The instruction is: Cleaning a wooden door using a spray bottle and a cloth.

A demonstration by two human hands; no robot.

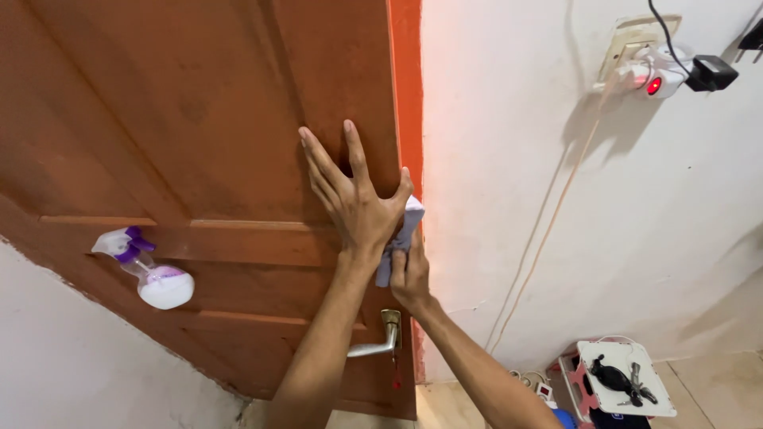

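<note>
Splayed left hand point(355, 202) on grainy wooden door point(159, 119)

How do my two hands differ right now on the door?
The left hand lies flat on the wooden door with fingers spread and holds nothing; the right hand is closed around a white cloth. The left hand sits higher, the right hand lower, just above the door handle. Both are bare and near the door's edge.

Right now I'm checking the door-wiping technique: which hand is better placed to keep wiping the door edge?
Right hand: it grips the white cloth at the brown wooden door edge; left hand lies flat, empty.
</note>
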